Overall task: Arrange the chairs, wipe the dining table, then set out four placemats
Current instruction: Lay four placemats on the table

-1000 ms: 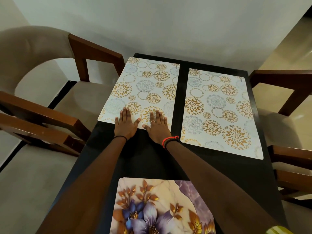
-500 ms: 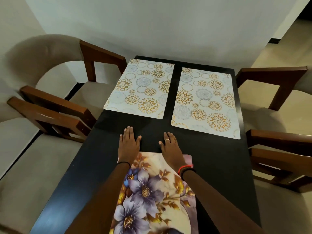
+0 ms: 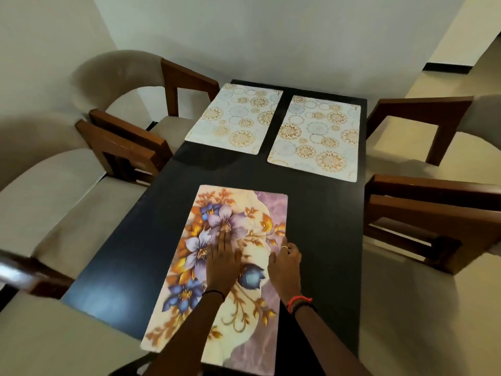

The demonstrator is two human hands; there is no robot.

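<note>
- Dim dining corner, pale wall behind; dark desk (image 3: pixel 325 226) with padded chairs (image 3: pixel 54 202) drawn up along both long edges.
- Floral placemat (image 3: pixel 244 207) lay on the near half, about midway between the left and right edges. Its long axis ran from near edge to far edge, and its near end reached the near edge.
- Left grip (image 3: pixel 222 264) lay flat with fingers straight, pressing mid-mat.
- Right grip (image 3: pixel 286 267) sat at the mat's right long edge with fingers bent; could not tell if it pinched the edge.
- Two gold-circle placemats (image 3: pixel 235 118) lay side by side at the far edge, on the same axis.
- Judged: a sideways slide toward one long edge comes next, leaving room for a fourth mat.
</note>
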